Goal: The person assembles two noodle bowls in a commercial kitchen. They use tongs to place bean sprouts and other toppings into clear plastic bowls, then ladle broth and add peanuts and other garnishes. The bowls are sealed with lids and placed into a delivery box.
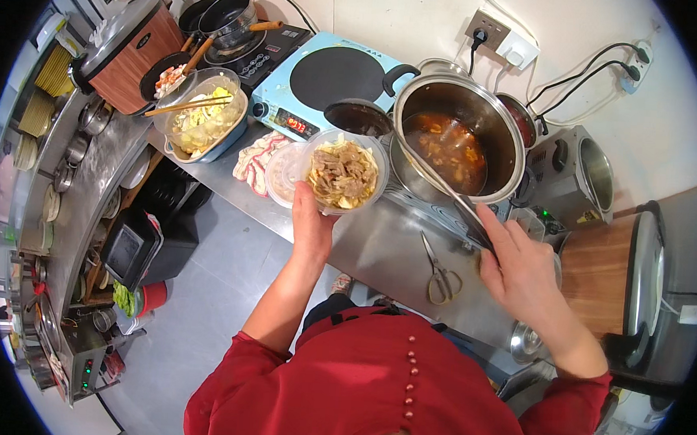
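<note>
A clear plastic bowl (383, 160) of sliced meat over pale food rests in my left hand (313, 223), whose fingers curl round its near side. My right hand (523, 262) grips the dark handle end of a long metal ladle (447, 185). This ladle slants over the rim of a tall steel pot (510, 135), and its far end reaches toward the reddish-brown broth (446, 152) with chunks in it. The bowl is just left of the pot. Beside the bowl is a clear round lid or container (281, 171), partly hidden behind it.
Scissors (440, 281) lie on the steel counter (371, 246). A blue induction cooker (268, 87) stands behind the bowl. Left are a striped cloth (255, 161), a food tub with chopsticks (189, 105) and a black pan (153, 72). Wood-patterned barrels (124, 60) flank the counter.
</note>
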A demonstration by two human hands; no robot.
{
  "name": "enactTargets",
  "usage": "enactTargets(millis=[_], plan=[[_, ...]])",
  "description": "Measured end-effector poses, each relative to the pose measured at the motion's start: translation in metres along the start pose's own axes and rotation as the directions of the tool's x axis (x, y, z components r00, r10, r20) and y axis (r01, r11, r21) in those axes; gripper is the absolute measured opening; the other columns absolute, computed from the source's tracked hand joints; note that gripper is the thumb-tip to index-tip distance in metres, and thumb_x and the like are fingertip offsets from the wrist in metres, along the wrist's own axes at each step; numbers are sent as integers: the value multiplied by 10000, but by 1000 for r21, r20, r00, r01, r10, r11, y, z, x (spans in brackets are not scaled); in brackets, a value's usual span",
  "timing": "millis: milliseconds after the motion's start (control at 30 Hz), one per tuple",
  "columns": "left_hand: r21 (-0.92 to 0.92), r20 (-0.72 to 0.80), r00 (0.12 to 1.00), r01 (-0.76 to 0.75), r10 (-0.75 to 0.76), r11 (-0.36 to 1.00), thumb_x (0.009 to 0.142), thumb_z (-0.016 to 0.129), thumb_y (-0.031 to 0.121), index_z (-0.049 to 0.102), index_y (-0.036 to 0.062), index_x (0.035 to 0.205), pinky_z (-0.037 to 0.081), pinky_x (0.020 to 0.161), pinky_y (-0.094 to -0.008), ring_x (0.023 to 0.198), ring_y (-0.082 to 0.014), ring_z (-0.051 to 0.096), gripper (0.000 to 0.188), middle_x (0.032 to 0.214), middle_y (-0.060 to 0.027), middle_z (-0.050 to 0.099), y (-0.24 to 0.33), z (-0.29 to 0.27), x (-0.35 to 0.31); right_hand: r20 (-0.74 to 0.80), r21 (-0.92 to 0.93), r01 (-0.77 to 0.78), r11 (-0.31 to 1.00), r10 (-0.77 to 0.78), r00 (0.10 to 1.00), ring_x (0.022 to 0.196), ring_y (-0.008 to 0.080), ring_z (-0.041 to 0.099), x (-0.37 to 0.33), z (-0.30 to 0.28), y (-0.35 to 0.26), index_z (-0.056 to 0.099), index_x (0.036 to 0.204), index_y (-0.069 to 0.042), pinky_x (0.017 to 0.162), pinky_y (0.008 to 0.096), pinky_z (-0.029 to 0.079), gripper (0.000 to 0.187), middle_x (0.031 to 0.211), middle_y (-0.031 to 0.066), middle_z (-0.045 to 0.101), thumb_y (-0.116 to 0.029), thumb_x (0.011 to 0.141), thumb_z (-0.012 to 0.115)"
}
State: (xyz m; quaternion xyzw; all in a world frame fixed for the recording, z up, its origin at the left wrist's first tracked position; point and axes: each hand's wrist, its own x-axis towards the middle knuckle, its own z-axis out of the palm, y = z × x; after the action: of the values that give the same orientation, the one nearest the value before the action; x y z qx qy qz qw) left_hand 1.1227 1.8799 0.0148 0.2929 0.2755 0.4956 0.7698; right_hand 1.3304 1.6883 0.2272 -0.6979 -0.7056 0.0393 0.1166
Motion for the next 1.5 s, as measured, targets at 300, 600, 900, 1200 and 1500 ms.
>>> enactTargets(millis=[300,600,900,1200,1500], plan=[[-26,30,999,38,-37,999,959,413,639,338,112,1465,436,1019,-512,1306,-266,479,735,1431,-79,468,-7,4,13,-45,347,-52,936,73,996,794,354,651,-14,-10,6,532,1326,10,725,379,521,488,965,204,641,-13,842,589],[-8,31,992,119,-119,993,886,427,710,236,128,1527,315,1123,-529,1406,-290,346,886,1541,-76,336,2,-3,9,-175,-213,-303,929,268,947,708,362,636,22,36,123,611,1206,-6,649,443,530,369,837,166,653,-116,856,579],[64,-112,989,101,-93,993,875,456,714,292,85,1499,415,1074,-470,1355,-260,431,901,1503,-84,397,11,0,-4,387,725,-611,317,547,743,451,137,440,47,63,160,553,1275,-9,441,292,372,397,700,36,537,-173,915,519],[10,-44,990,131,-131,991,863,474,717,281,92,1507,381,1102,-465,1374,-255,405,917,1513,-83,383,4,5,-7,663,746,-582,-324,439,606,411,46,277,26,31,124,552,1222,-36,389,232,243,303,716,24,527,-181,961,498],[-23,60,994,93,-91,995,898,479,686,300,100,1498,351,1106,-494,1371,-276,402,857,1501,-82,393,-19,14,6,526,817,-568,-97,530,665,408,13,289,6,-34,86,549,1313,-20,358,185,219,381,710,24,553,-162,962,502]])
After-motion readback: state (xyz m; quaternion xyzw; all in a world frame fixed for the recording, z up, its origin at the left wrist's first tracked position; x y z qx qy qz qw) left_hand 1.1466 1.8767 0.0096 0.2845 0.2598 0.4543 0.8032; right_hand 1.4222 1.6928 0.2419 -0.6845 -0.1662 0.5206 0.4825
